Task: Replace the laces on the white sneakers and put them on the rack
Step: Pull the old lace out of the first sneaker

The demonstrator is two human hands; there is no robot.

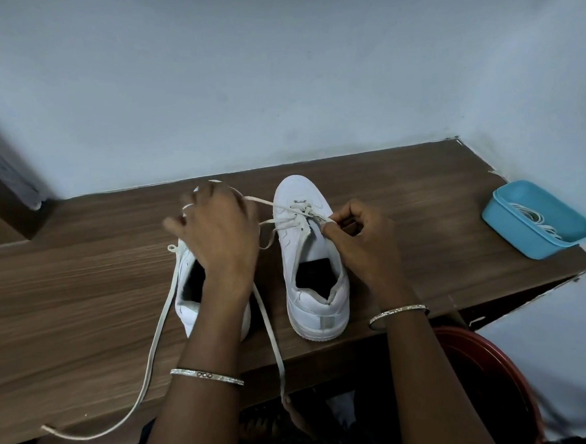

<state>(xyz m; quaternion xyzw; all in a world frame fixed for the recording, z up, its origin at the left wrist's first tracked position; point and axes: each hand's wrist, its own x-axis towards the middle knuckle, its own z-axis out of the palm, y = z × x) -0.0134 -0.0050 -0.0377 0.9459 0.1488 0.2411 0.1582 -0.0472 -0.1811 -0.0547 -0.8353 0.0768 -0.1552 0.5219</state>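
Wooden tabletop (83,286) by blue wall (276,85) | my right hand (361,241) pinches lace (285,225) at right sneaker (316,309) eyelets, just left of my fingers | my left hand (217,233) curls round a lace strand above left sneaker (183,307)

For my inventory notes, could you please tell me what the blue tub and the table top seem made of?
Blue tub: likely plastic, smooth, uniform colour, rounded moulded rim.
Table top: probably wood-look laminate, matt printed grain, pale chipped edges.
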